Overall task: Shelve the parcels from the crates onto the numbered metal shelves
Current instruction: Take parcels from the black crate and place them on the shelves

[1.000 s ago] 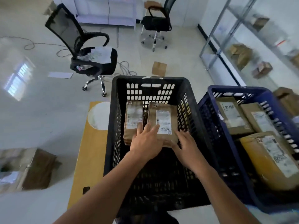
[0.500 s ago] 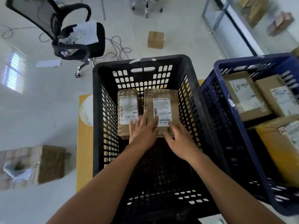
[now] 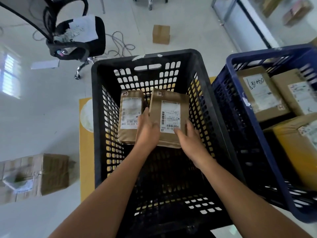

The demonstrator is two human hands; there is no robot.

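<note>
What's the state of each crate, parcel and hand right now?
Black crate: two parcels inside.
Right parcel: tilted up, gripped on both sides.
Left parcel: lying untouched.
Left hand: on right parcel.
Right hand: on right parcel.
Blue crate: holds several parcels.

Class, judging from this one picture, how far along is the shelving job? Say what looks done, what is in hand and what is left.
Done: the black crate is nearly empty, though nothing shows where its parcels went. In hand: the left hand and right hand grip the right-hand parcel. Left: the other parcel beside it and several in the blue crate.
</note>
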